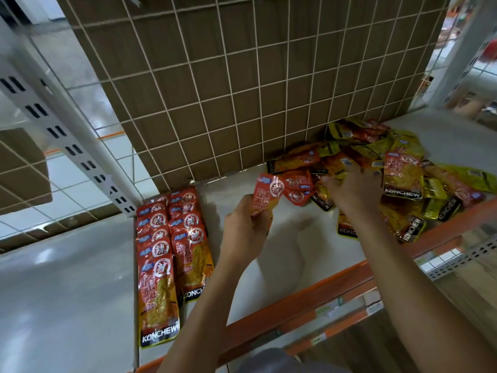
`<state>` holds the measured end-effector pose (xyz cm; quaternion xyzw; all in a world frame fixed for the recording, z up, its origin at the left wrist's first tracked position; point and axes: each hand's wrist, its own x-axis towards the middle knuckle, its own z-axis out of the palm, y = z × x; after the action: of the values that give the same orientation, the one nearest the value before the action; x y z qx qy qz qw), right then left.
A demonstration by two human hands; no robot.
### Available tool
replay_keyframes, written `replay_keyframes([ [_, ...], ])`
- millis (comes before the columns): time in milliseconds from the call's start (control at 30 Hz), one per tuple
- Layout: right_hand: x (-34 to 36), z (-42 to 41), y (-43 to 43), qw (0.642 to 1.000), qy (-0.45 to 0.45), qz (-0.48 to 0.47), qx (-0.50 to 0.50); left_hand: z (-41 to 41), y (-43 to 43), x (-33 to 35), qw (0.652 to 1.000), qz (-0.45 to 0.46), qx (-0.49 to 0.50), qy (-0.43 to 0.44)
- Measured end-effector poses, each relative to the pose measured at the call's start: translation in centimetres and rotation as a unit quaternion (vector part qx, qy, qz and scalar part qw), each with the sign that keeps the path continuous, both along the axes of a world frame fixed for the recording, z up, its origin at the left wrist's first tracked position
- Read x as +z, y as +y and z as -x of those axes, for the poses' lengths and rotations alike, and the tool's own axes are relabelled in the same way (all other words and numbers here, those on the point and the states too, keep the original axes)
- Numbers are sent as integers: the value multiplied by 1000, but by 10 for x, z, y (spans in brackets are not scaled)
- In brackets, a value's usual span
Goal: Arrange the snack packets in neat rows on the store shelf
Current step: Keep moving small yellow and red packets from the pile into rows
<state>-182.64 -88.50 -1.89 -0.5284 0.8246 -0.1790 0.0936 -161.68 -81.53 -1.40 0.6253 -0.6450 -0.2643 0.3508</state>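
Observation:
Two neat rows of red and yellow snack packets lie overlapped at the left end of the pale shelf. My left hand grips one red packet just above the shelf's middle. A loose heap of red and yellow packets covers the shelf's right side. My right hand reaches into the left edge of that heap with its fingers curled among the packets; whether it holds one is hidden.
A white wire grid backed by brown cardboard closes the shelf's rear. A white slotted upright stands at the left. The orange front rail carries price labels. Shiny floor lies to the left.

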Motion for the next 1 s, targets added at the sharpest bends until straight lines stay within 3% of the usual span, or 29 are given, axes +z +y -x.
replay_keyframes([
  [133,4,-18,-5,997,46,-50,-22,1,4,2,983,-69,22,171],
  [233,8,-20,-8,997,16,-70,-36,2,7,3,947,-105,51,300],
  [300,12,-17,-7,996,-24,-75,-37,0,8,2,931,-118,61,341],
  [400,18,-18,5,994,-52,-91,-18,-2,9,2,929,-126,55,342],
  [600,11,-36,33,991,-17,-121,49,4,12,-3,936,-128,67,320],
  [767,0,-46,46,994,8,-84,66,2,17,-6,942,-120,76,304],
  [1000,3,-54,40,977,-193,-67,57,-5,27,-8,941,-116,89,304],
])
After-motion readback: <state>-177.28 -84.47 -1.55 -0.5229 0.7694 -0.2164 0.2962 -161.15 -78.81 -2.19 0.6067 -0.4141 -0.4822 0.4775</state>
